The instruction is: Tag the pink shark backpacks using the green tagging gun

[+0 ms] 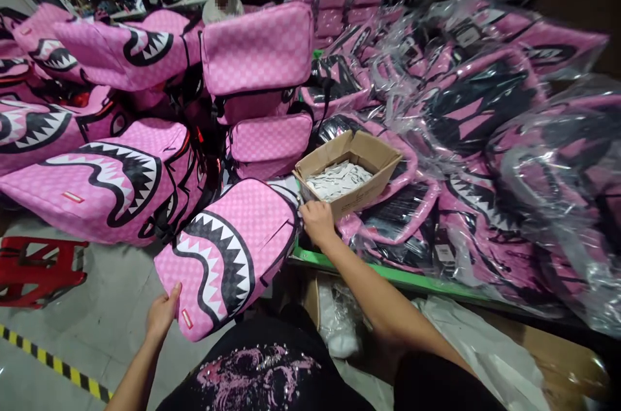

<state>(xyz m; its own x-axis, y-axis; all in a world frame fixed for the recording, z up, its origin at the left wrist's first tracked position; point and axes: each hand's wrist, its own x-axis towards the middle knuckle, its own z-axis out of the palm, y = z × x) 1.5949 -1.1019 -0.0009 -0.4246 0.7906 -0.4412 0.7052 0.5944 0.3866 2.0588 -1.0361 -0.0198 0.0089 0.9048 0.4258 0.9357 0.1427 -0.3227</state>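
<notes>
A pink checkered backpack (pixel 264 223) with a black-and-white shark mouth lies tilted in front of me, its face up. My left hand (pixel 163 314) is closed on its lower left edge, thumb on top. At its far right corner, my right hand (pixel 317 222) has its fingers curled round the edge, beside a cardboard box (pixel 366 197). White packets or tags (pixel 339 179) fill the bottom of that open box, which rests on plastic-wrapped backpacks.
Pink backpacks (pixel 116 171) are piled at the left and wrapped ones (pixel 480 113) at the right, above a green table edge (pixel 388 274). A red stool (pixel 39 272) stands on the floor at the left. A person (pixel 223 3) is at the back.
</notes>
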